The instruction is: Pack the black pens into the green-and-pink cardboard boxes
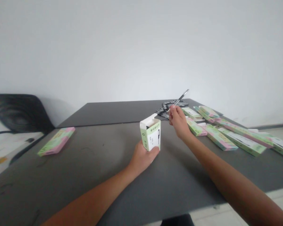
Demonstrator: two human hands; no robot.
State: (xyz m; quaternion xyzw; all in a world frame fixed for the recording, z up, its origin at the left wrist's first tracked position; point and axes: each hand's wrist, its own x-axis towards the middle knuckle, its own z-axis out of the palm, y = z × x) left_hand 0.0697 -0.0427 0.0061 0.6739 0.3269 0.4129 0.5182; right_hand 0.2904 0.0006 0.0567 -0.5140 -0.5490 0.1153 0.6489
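Observation:
My left hand [143, 156] is wrapped round the lower part of a small pen box [153, 138], white and green with black print and a pen picture. The box stands upright with its top flap up, and something dark shows just inside the opening. To its right, my right hand [178, 121] pinches a pen [181, 98] with a clear and black barrel, tilted up to the right. Behind that hand a pile of similar pens [163, 112] lies on the table.
Several green, pink and white pen boxes [221, 137] lie scattered and overlapping on the right of the dark table [91, 175]. A single pen box [58, 140] lies flat at the left. A black mesh chair [19, 110] stands beyond the left edge; a pale wall rises behind.

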